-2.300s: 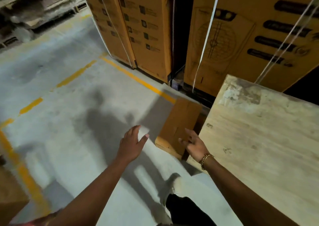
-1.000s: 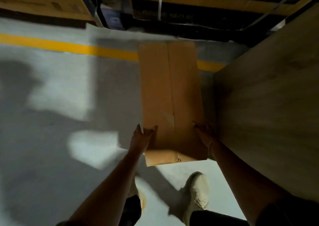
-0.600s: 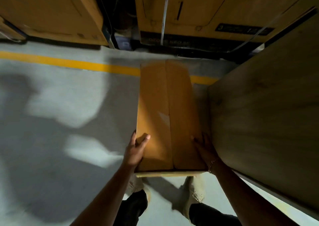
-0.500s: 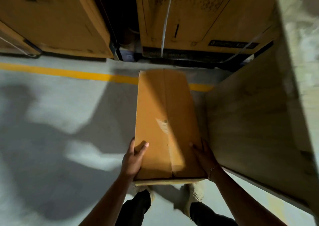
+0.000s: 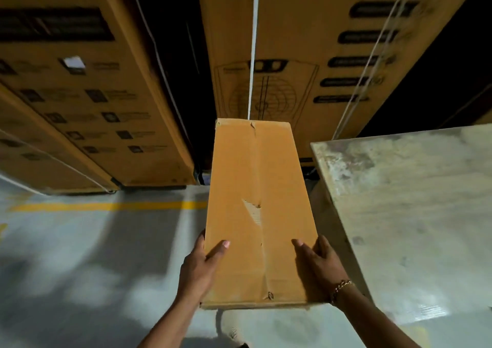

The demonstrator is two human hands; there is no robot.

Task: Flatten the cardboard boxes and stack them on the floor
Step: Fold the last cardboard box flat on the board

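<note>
A long plain cardboard box [image 5: 255, 201] is held up off the floor in front of me, its closed top flaps facing the camera with a torn seam down the middle. My left hand [image 5: 199, 265] grips its near left edge, thumb on top and fingers hidden down the side. My right hand [image 5: 318, 265], with a chain bracelet at the wrist, grips the near right edge the same way. The box's underside is hidden.
A worn wooden table [image 5: 410, 214] stands close on the right. Tall printed cartons [image 5: 80, 103] bound with white straps rise behind, with another carton [image 5: 306, 55] straight ahead. A grey concrete floor [image 5: 80, 268] with a yellow line [image 5: 106, 206] lies left.
Both hands reached down, took hold of the box on the floor beside the table and lifted it up; the view has tilted upward with it.
</note>
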